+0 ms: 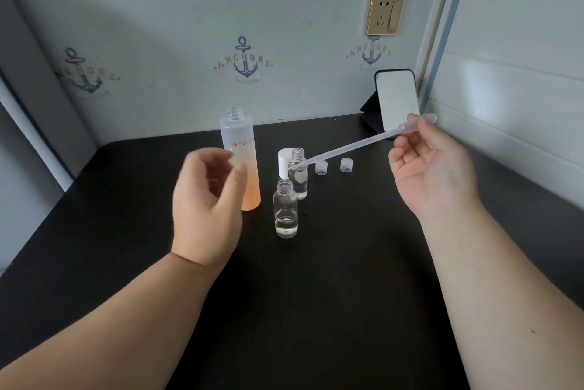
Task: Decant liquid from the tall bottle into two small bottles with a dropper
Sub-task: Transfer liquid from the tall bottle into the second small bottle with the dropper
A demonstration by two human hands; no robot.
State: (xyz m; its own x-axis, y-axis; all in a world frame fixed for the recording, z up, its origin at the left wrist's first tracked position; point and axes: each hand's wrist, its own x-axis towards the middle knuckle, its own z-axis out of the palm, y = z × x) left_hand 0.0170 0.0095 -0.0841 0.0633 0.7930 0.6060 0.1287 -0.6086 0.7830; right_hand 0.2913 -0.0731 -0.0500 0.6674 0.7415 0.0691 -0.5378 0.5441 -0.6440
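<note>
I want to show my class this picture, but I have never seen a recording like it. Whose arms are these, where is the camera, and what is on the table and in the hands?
No machine here: these are a person's own arms, filmed by a camera worn on the head, looking down. The right hand pinches a clear plastic dropper, its tip near the far small bottle. The left hand holds nothing, fingers loosely curled, in front of the tall bottle, which is uncapped with orange liquid. A near small bottle is open too. On the black table also stand a white cap, two clear caps and a propped mirror.
</note>
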